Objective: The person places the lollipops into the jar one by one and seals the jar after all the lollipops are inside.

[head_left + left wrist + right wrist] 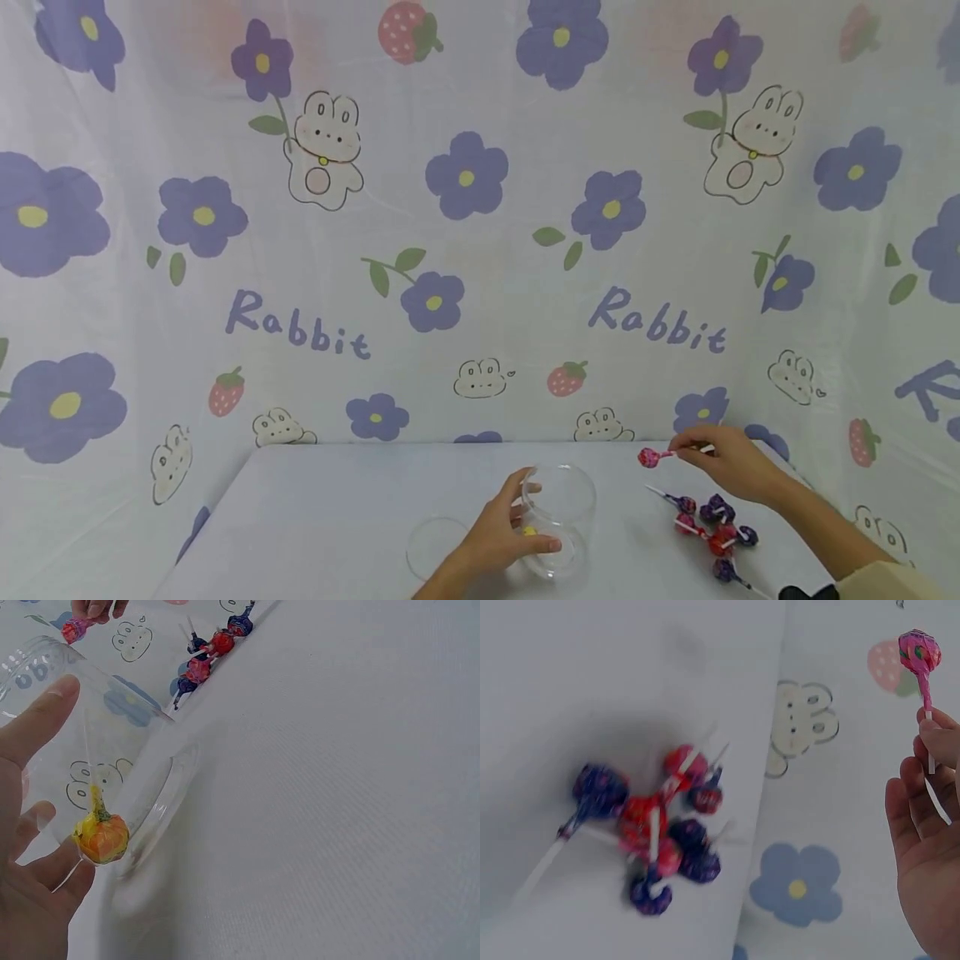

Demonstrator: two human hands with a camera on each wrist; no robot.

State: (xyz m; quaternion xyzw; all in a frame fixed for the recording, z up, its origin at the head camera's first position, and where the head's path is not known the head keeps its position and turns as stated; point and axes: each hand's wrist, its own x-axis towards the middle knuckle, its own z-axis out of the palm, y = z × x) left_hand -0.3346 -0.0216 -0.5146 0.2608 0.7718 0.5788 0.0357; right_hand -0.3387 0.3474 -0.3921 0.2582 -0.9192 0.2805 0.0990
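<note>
My left hand [491, 537] holds a clear plastic jar [576, 510] from its left side, thumb across the front. Inside lies a yellow-and-orange wrapped lollipop [103, 837], its stick pointing up toward the mouth of the jar in the left wrist view. To the right, above the table, my right hand [727, 462] pinches a pink lollipop [920, 652] by its white stick, candy end pointing left toward the jar in the head view. Below that hand, a pile of several wrapped lollipops [722, 540], red, pink and dark purple, rests on the table.
A clear round lid [409, 546] lies on the white table [315, 508], left of the jar. A black object [808, 592] shows at the bottom right edge. Behind the table hangs a curtain [480, 250] printed with flowers and rabbits.
</note>
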